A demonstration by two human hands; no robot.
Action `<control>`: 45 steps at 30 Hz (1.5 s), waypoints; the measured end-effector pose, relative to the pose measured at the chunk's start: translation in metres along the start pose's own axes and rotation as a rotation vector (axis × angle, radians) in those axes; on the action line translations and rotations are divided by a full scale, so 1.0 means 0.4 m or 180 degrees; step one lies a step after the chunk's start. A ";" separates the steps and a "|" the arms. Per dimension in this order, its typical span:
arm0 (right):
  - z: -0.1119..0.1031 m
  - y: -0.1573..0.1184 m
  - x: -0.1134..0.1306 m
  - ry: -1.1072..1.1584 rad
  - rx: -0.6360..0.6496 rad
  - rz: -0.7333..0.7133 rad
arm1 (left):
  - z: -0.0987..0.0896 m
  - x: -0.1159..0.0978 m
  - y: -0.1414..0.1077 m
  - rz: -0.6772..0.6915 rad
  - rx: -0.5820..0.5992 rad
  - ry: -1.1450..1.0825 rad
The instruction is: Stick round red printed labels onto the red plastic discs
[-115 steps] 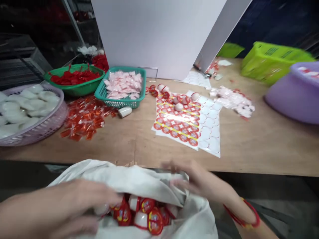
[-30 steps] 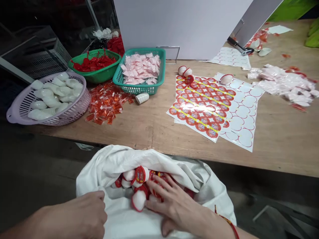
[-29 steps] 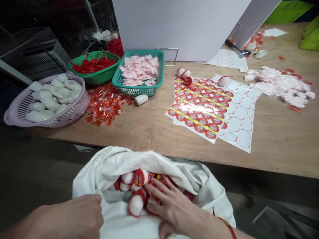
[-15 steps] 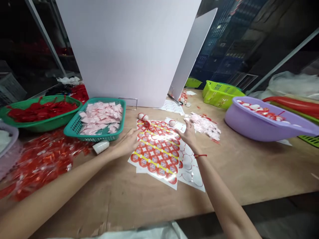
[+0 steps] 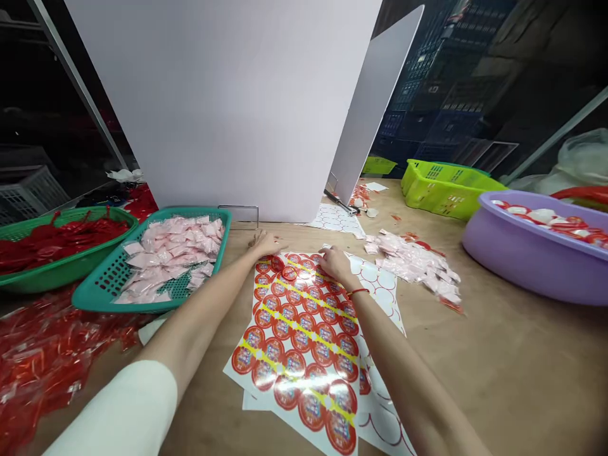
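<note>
My left hand [image 5: 263, 246] reaches to the far left corner of a sheet of round red stickers [image 5: 301, 323], fingers bent and closed. What lies under those fingers is hidden. At the sheet's far right edge, my right hand [image 5: 336, 263] is closed too, its fingertips turned down beside a small bit of white. I cannot make out what it grips. A loose red ring [image 5: 289, 273] lies on the stickers between both hands. Partly beneath the sticker sheet and my right forearm is a white backing sheet [image 5: 387, 421] with circle outlines.
Left stand a teal basket [image 5: 102, 307] of small pink packets and a green basket [image 5: 71, 263] of red pieces. Red plastic packets [image 5: 42, 354] lie nearer. Rightward are a packet pile [image 5: 413, 259], a purple basin [image 5: 527, 263] and a lime basket [image 5: 441, 196]. A white board [image 5: 228, 114] blocks the back.
Both hands have moved to the far edge of the sticker sheet and their fingers have closed. The small white-and-red round pieces seen there before are now hidden. The view has shifted closer.
</note>
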State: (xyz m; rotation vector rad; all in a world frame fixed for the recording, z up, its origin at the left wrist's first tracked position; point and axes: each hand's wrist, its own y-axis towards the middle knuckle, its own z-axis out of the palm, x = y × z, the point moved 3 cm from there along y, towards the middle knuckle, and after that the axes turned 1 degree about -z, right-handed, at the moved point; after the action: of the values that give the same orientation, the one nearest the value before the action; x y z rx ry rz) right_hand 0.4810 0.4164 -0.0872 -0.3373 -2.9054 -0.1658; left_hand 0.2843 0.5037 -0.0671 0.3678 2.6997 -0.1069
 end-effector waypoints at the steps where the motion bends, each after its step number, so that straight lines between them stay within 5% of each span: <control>1: -0.008 -0.007 0.018 0.0021 -0.0008 -0.0041 | 0.011 -0.003 0.006 -0.0016 0.0046 0.0016; 7: -0.021 -0.040 0.218 0.0170 0.0095 -0.0601 | 0.012 0.026 -0.019 -0.0175 -0.0086 0.0064; 13: -0.002 -0.080 0.333 0.0029 0.0215 -0.0495 | -0.107 -0.012 -0.152 -0.0132 -0.0654 -0.0223; 17: -0.046 -0.148 0.328 0.0155 0.0181 -0.0470 | -0.261 -0.032 -0.354 0.0380 -0.0803 -0.0530; 19: -0.083 -0.219 0.309 0.0306 0.0176 -0.0453 | -0.352 -0.013 -0.511 0.1157 -0.0927 -0.0979; 22: -0.142 -0.412 0.283 0.1551 0.0434 -0.1157 | -0.427 0.072 -0.772 0.1025 -0.0351 -0.1245; 24: -0.171 -0.591 0.280 0.2407 0.1122 -0.1592 | -0.410 0.132 -0.940 0.0853 0.0523 -0.1594; 27: -0.174 -0.871 0.324 0.2880 0.2553 -0.2073 | -0.302 0.198 -1.148 0.0527 0.1824 -0.1900; 29: -0.142 -1.017 0.368 0.2753 0.2930 -0.2270 | -0.221 0.225 -1.239 0.0328 0.2088 -0.1756; 32: -0.062 -1.135 0.410 0.2188 0.2214 -0.2166 | -0.142 0.249 -1.308 0.0506 0.1774 -0.1194; 36: -0.006 -1.187 0.420 0.1564 0.1224 -0.2386 | -0.118 0.276 -1.347 0.1019 0.1126 -0.0499; 42: -0.048 -1.212 0.385 0.0968 0.1056 -0.2734 | -0.127 0.286 -1.378 0.1217 0.0583 0.0001; 45: -0.104 -1.221 0.366 0.1070 0.1247 -0.2872 | -0.173 0.289 -1.386 0.1184 0.0232 -0.0010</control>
State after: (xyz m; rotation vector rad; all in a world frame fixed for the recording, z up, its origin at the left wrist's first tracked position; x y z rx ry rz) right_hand 0.2337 -0.0305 -0.0567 0.9668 -2.4506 0.1958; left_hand 0.0051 0.0069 -0.0401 0.8808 2.5786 -0.0974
